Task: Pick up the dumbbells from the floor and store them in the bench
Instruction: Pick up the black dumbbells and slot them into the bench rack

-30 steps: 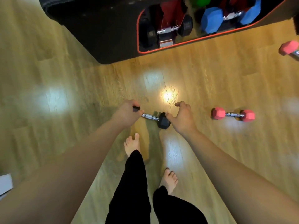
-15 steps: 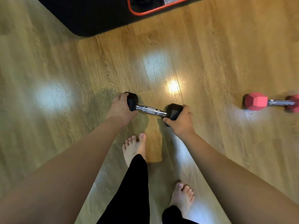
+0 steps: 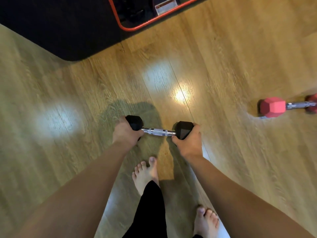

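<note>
A black hex dumbbell (image 3: 158,131) with a chrome handle hangs level above the wooden floor, its shadow below it. My left hand (image 3: 124,133) grips its left head and my right hand (image 3: 189,140) grips its right head. The black bench (image 3: 68,26) lies at the top, and its red-rimmed storage opening (image 3: 130,28) is cut off by the upper edge. A red hex dumbbell (image 3: 274,107) rests on the floor at the far right, partly out of view.
My bare feet (image 3: 145,174) stand just below the held dumbbell, one ahead of the other. Wooden floor (image 3: 223,57) stretches between me and the bench. Bright light patches reflect off the boards.
The black dumbbell has come up off the floor, held by both hands at its heads, and now sits level. The view has shifted down and left, so the bench's contents are out of view.
</note>
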The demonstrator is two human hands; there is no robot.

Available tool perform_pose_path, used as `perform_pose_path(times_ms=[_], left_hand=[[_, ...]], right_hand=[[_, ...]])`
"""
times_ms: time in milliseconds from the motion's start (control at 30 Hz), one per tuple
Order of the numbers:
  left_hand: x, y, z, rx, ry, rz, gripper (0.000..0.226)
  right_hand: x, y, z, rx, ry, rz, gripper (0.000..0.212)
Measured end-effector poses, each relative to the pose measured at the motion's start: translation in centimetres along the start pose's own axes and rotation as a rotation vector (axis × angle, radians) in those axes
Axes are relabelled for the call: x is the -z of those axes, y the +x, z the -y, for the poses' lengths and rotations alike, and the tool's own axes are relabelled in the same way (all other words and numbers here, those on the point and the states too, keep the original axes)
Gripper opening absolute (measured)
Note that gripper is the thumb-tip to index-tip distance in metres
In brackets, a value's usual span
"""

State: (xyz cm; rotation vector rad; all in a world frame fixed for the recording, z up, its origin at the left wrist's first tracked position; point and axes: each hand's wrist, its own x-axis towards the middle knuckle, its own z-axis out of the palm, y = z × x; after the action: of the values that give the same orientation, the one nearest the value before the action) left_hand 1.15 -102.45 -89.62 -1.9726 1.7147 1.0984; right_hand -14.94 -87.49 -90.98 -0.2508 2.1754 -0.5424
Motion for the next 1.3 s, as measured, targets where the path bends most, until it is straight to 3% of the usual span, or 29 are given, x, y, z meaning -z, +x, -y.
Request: perform_pose_path(times_ms=[333,733,1000,1167,1300], left_hand=[[4.6,-5.0,-6.3,-0.100,-0.248,-0.095,0.078],[16.4,-8.9,-24.3,-0.234,-0.504,-0.257,0.074],[17.2,-3.5,-31.6,-0.219,-0.592,-0.459,0.083],[16.7,1.6,-33.2,-0.327,-0.623,-0.691,0.086],[17.2,4.6,-33.3,-0.318,-0.665,-0.753,0.086]], right_hand=[[8.6,-2.2,5.2,0.098,0.161,-0.067,0.077],[25.5,0.7,23.2,0.317,0.110,-0.110,0.091],[28.4,10.2,30.9,0.549,0.061,-0.095,0.078],[27.3,16.0,34.2,0.745,0.082,-0.128,0.091],[26.1,18.3,36.6,0.854,0.063,-0.149,0.092]])
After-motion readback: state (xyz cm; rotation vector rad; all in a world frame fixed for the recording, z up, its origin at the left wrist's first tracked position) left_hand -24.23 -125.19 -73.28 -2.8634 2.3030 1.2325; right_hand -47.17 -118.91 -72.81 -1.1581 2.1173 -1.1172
